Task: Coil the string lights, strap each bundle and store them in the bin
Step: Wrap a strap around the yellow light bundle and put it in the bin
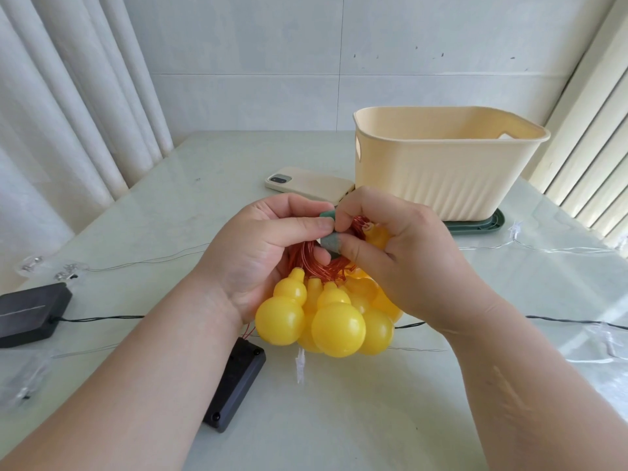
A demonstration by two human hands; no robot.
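At the left edge of the table [190, 198] sits a black box [29, 314]. Above mid-table the left hand [268, 253] grips the yellow gourd lights [336, 321] by their copper coil. The right hand [401, 253] pinches a green strap [331, 244], seemingly looped round it. The cream bin [445, 164] stands behind right, apart from the hands

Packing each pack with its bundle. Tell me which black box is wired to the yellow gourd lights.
The black box under the left forearm: copper wires run from it to the gourd lights. The other box, far left, has a black cable.
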